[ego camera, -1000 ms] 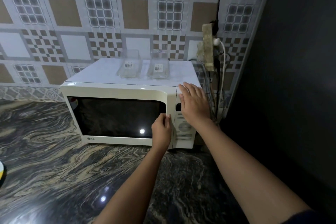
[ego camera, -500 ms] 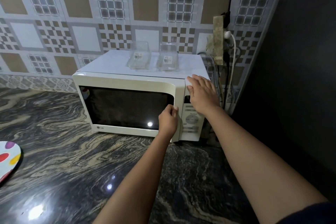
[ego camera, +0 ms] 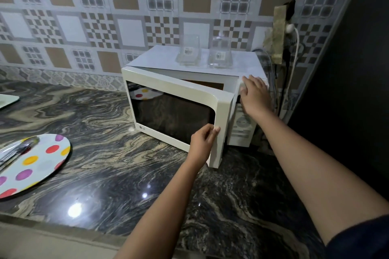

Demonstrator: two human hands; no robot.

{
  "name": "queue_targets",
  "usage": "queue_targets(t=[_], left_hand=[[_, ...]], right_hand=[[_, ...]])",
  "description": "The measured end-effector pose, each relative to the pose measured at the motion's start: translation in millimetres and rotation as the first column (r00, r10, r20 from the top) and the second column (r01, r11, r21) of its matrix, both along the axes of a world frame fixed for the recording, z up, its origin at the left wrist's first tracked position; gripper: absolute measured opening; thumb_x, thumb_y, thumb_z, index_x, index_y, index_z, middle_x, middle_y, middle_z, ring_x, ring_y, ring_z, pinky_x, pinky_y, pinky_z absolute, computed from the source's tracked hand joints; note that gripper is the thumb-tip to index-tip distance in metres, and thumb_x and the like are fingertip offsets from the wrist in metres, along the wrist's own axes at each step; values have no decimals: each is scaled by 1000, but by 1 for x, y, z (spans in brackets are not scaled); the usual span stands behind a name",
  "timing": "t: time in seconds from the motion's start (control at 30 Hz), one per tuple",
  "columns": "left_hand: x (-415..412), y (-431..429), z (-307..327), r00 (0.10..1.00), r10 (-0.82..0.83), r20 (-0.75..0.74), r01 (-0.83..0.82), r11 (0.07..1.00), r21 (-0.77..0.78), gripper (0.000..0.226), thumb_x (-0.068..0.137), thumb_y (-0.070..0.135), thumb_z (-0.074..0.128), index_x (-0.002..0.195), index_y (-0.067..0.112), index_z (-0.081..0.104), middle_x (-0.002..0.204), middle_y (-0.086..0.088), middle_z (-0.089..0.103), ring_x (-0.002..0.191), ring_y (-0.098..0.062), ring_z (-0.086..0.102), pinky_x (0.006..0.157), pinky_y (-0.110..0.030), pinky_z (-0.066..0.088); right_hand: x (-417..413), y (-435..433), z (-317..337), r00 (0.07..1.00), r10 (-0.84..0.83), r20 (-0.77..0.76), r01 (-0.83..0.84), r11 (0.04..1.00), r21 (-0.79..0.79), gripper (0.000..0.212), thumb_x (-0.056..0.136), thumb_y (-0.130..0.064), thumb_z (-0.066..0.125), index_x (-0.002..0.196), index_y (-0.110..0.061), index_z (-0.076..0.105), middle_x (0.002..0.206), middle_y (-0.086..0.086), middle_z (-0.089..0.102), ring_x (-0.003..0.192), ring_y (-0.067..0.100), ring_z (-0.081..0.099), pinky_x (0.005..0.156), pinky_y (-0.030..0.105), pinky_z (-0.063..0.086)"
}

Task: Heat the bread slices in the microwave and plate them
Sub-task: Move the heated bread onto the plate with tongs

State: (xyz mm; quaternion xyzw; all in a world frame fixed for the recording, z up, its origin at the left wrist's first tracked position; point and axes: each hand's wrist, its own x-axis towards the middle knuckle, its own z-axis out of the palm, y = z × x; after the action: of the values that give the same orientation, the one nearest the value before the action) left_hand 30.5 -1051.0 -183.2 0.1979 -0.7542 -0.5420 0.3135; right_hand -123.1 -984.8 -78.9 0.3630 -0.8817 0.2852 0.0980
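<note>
The microwave door (ego camera: 179,109), shut a second ago, is now swung partly open by the left hand (ego camera: 203,140) gripping its edge, while the microwave (ego camera: 242,126) is braced by the flat, empty right hand (ego camera: 254,94) beyond that grip.

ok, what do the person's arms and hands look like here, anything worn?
Both hands are bare: no gloves, rings, watch or bands visible on the left hand or the right hand. Both forearms are uncovered up to the frame edge. The only clothing in view is a dark navy sleeve at the right upper arm, bottom right corner. No markings or cables on either arm.
</note>
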Motion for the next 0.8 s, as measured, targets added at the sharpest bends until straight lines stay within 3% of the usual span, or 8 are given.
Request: queue_targets(t=[0.1,0.2,0.3,0.43,0.5,0.67,0.73,0.8], left_hand=[[7,2,0,1000,-4,-19,5,999,32,29,94,33,51,85,8,63,77,-14,60,72,-11,48,64,-29,37],[15,4,-1,998,-12,-56,16,997,71,27,93,31,54,85,9,67,77,-4,64,73,-8,51,64,-28,39],[32,2,-4,995,-42,-93,48,997,66,28,93,31,55,86,7,68,76,-2,62,72,-7,49,63,-27,38],[72,-1,-4,994,-84,-73,87,995,44,21,94,26,54,84,13,67,71,8,60,65,0,47,61,-26,38],[99,-4,-5,994,-95,-57,95,995,0,19,94,26,52,86,15,65,70,11,58,62,-2,47,60,-27,38],[176,-16,-5,992,-115,-44,107,984,-145,17,93,32,53,82,18,50,73,6,50,62,-2,41,58,-19,32],[208,-23,-7,991,-121,-65,109,980,-168,16,90,33,57,92,19,49,79,9,45,69,1,42,60,-12,32],[235,-32,-15,993,-97,-68,83,978,-189,23,91,32,56,106,15,50,89,7,44,80,1,43,68,-10,33]], right_hand=[[18,5,10,978,59,199,-19,981,-195,40,100,-21,34,137,-11,46,151,8,33,142,21,23,114,30,18],[45,14,17,929,150,340,-38,948,-316,34,99,-24,40,127,-12,55,131,0,53,120,13,47,92,20,33],[77,15,13,876,295,382,-155,921,-356,22,96,-22,49,112,-14,63,108,-3,60,103,10,51,77,16,39],[125,10,11,872,348,344,-203,897,-392,19,93,-20,55,109,-15,65,88,-16,58,89,-1,54,74,6,41],[151,6,7,878,333,343,-175,892,-417,16,91,-22,57,104,-22,67,89,-17,60,89,-2,55,78,11,41],[223,-13,-3,863,334,380,-135,876,-463,17,87,-32,55,100,-36,66,111,-4,65,105,17,58,92,34,44],[254,-21,-4,869,333,365,-145,878,-456,23,93,-26,51,111,-30,63,120,-3,62,111,18,56,94,33,43],[285,-29,-7,877,333,345,-166,886,-433,31,97,-24,44,125,-23,57,130,-2,56,117,14,51,93,23,41]])
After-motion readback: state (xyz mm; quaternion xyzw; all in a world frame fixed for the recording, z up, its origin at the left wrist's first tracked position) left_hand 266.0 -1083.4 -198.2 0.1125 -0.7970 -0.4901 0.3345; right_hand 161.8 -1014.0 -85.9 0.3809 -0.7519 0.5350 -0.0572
